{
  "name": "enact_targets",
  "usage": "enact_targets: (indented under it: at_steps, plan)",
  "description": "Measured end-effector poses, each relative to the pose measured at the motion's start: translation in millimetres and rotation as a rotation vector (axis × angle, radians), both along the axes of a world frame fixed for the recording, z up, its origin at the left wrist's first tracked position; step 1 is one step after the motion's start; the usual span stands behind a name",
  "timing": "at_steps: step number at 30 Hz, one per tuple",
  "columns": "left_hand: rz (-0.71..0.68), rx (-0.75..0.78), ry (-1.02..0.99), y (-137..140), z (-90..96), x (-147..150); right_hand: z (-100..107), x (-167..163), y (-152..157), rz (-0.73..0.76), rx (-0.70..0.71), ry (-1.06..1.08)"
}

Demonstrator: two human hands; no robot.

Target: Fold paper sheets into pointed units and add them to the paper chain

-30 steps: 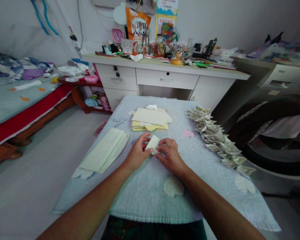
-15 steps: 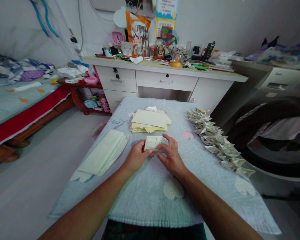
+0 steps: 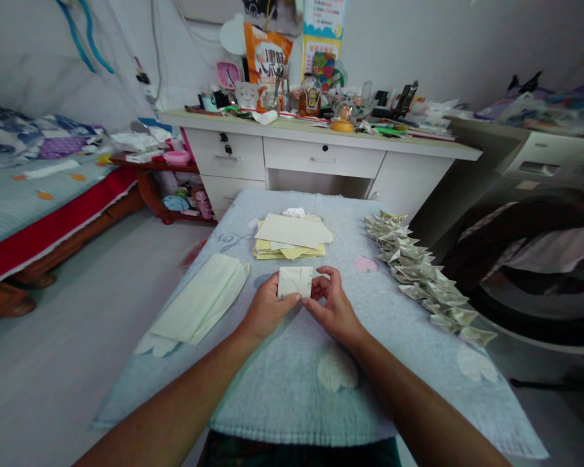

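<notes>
A small folded sheet of pale paper (image 3: 294, 281) is held up over the middle of the cloth-covered table. My left hand (image 3: 267, 303) grips its left side, thumb along the lower edge and fingers behind. At the lower right corner, my right hand (image 3: 333, 301) pinches the paper with its thumb, the other fingers curled beside the right edge. Just beyond the hands lies a stack of cream and yellow paper (image 3: 294, 232). To the left rests a pile of long pale green sheets (image 3: 199, 298). Rows of folded paper pieces (image 3: 423, 272) with pointed tips line the right side.
The table wears a light blue cloth (image 3: 282, 383). Behind it stands a white desk (image 3: 321, 152) crowded with a jar, an orange bag and a pink clock. A bed (image 3: 39, 194) is at the left, a front-loading washing machine (image 3: 540, 168) at the right.
The flap that my right fingers were pressing on the paper's front is released. My right fingers have moved to the right edge, and the paper's face now shows more fully.
</notes>
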State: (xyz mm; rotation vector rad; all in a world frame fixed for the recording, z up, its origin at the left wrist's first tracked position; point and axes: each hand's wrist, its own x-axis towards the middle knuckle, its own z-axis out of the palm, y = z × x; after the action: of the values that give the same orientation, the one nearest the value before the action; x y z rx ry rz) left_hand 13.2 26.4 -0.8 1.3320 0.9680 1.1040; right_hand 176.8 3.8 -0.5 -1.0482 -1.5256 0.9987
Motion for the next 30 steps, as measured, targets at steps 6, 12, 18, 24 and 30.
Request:
enact_targets:
  at_steps: [6,12,18,24,30]
  plan:
    - [-0.059,0.019,-0.046,-0.6,-1.4,0.4,-6.0,-0.3,4.8,0.142,-0.157,0.135]
    - [0.21,0.109,0.065,0.5,-5.3,-1.9,0.6,4.2,3.4,-0.035,-0.022,-0.12]
    - [0.048,-0.026,-0.12,-5.4,2.2,-3.9,5.5,14.2,1.9,-0.242,0.379,-0.65]
    - [0.007,-0.144,-0.223,-1.7,-1.7,-1.0,9.1,13.3,-2.2,-0.129,0.471,-0.916]
    - [-0.011,-0.122,-0.132,3.4,-7.1,-1.3,13.9,16.5,-2.3,0.044,0.337,-0.626]
